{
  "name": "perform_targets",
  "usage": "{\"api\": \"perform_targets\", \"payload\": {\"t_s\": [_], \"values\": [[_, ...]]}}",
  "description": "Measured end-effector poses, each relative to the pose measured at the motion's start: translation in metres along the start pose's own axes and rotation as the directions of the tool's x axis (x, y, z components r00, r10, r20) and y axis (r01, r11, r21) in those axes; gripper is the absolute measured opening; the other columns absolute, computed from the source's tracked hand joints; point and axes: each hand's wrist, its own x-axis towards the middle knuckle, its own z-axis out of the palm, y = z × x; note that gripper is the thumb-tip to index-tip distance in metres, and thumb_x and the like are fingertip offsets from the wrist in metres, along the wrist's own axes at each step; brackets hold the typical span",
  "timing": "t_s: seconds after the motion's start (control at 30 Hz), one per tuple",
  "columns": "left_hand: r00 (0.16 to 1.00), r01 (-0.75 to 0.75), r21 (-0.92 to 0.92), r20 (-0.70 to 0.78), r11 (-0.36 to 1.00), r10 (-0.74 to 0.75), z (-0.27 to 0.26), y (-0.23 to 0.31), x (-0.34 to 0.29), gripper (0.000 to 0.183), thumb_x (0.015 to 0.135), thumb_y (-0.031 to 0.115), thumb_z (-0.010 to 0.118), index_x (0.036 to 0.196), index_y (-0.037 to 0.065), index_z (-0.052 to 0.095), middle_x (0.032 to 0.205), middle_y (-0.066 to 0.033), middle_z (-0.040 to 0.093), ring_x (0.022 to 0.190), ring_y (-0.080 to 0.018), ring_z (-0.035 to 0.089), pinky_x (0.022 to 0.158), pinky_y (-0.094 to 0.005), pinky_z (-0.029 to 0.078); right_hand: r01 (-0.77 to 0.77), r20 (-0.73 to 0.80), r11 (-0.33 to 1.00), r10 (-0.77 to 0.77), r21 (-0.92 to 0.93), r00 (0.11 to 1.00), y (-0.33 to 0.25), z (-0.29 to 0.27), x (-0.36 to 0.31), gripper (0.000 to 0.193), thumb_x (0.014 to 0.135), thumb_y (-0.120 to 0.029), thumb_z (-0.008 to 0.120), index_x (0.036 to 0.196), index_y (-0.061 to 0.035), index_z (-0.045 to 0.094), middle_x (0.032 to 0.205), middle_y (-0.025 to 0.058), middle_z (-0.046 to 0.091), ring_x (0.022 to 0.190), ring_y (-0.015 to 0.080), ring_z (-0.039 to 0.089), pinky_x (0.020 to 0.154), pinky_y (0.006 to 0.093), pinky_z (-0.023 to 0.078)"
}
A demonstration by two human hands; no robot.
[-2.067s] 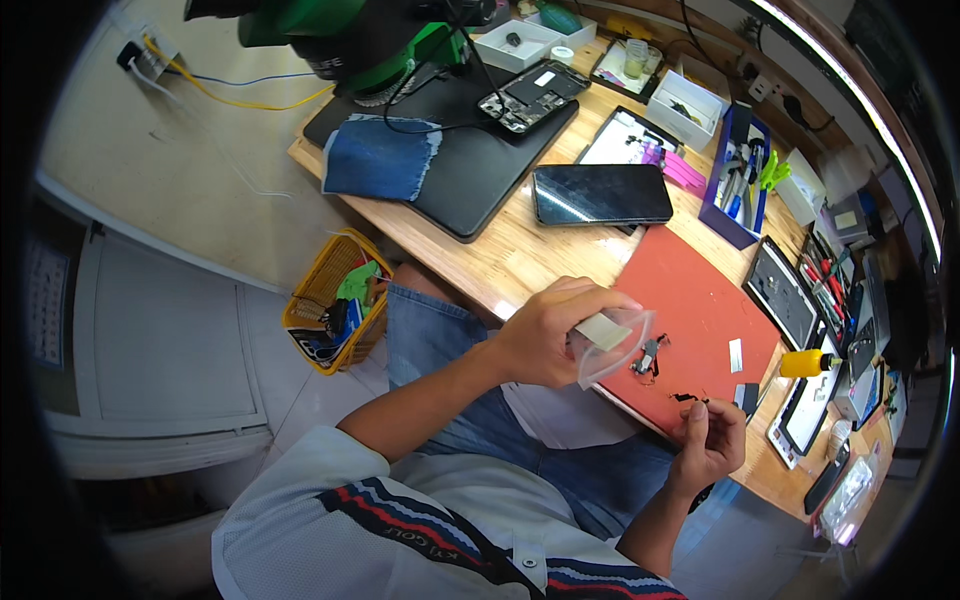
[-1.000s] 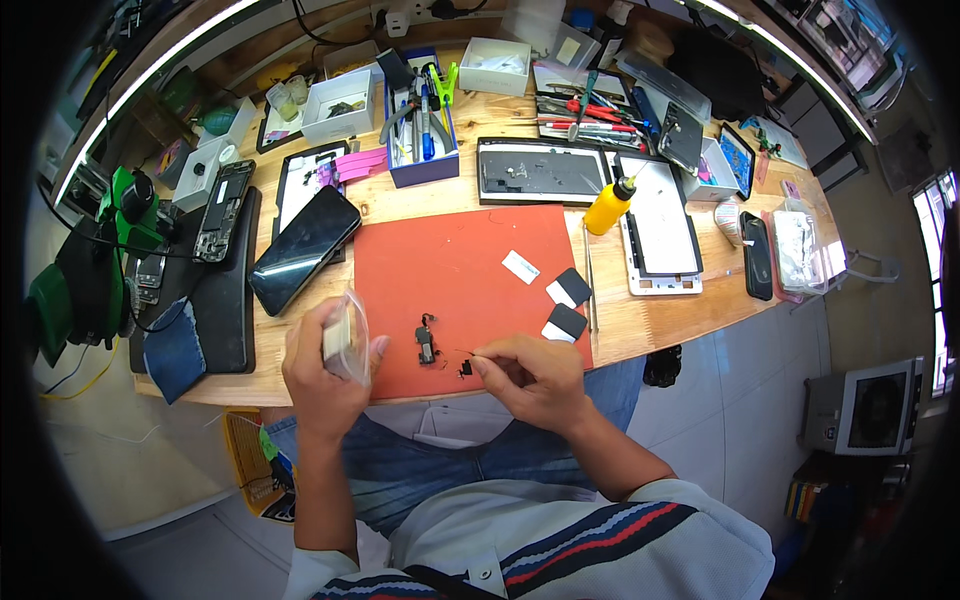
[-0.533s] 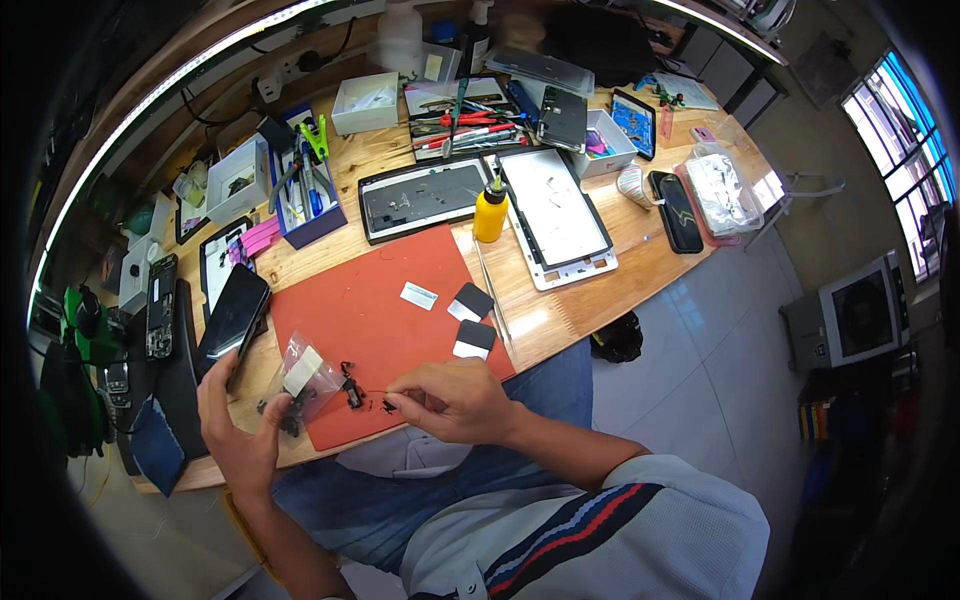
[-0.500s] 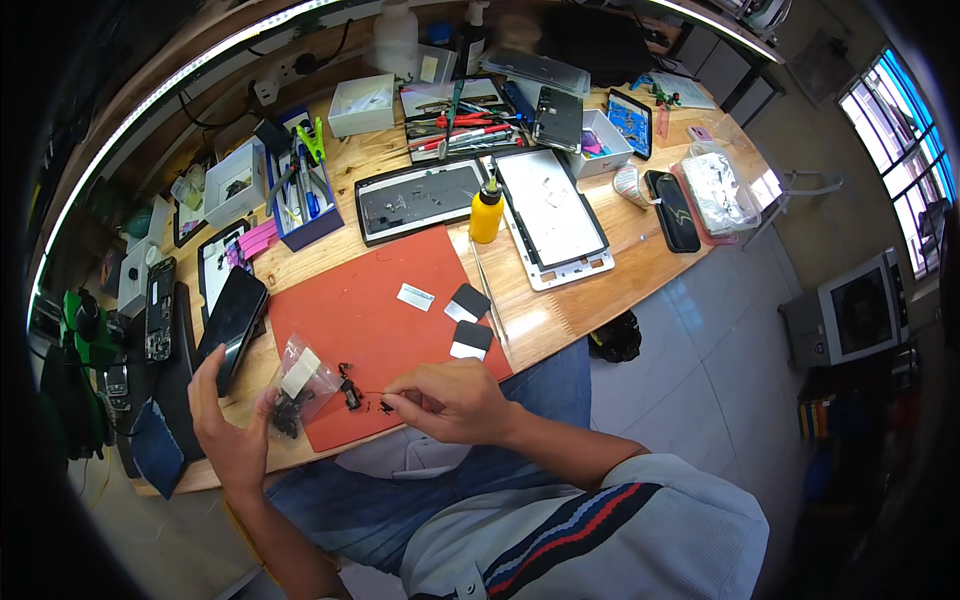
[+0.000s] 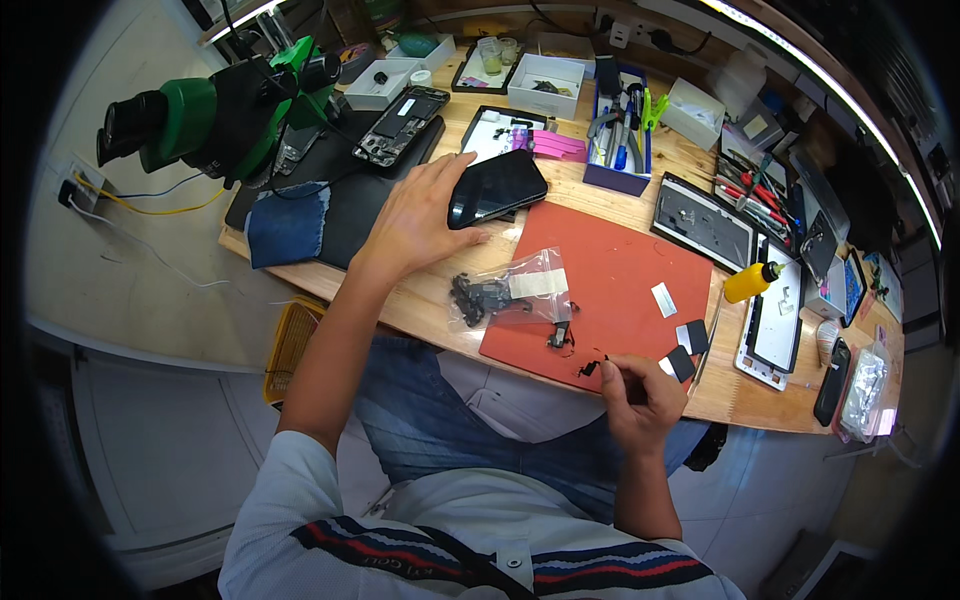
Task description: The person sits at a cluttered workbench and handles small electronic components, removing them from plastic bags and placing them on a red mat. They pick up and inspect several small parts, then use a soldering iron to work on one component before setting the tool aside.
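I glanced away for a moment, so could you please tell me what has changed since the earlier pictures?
The left hand has let go of the clear bag, now lying partly on the red mat, and moved forward and left to the dark phone. The right hand still pinches at the small black part.

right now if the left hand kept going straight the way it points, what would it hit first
Most likely the black-screened phone, whose near end is partly hidden by the open left hand. Depth is unclear from this one view, so they may already be touching.
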Motion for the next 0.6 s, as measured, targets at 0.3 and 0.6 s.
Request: {"api": "perform_targets", "payload": {"t_s": [0.3, 0.6], "values": [[0.981, 0.153, -0.289, -0.069, 0.945, -0.18, -0.019, -0.005, 0.013, 0.104, 0.06, 0.026, 0.095, 0.149, 0.011, 0.044, 0.123, -0.0249, 0.067, 0.116, -0.0338, 0.066, 0.103, -0.0403, 0.049, -0.001, -0.024, 1.0, 0.0, -0.023, 1.0, 0.002, -0.001, 0.0, 0.007, 0.086, -0.001, 0.077, 0.089, 0.0, 0.071, 0.062, 0.0028, 0.063, 0.048, 0.0056, 0.051, 0.045, 0.0217, 0.036], [0.9, -0.007, -0.462, -0.389, 0.887, -0.196, -0.056, -0.014, 0.003, 0.089, 0.066, 0.03, 0.094, 0.14, 0.008, 0.049, 0.111, -0.0186, 0.073, 0.095, -0.0195, 0.069, 0.087, -0.0311, 0.054, 0.005, -0.022, 0.999, -0.006, -0.044, 1.0, 0.001, -0.001, -0.003, 0.008, 0.086, -0.001, 0.076, 0.091, 0.001, 0.07, 0.065, 0.0035, 0.065, 0.051, 0.0053, 0.053, 0.047, 0.0202, 0.038]]}}
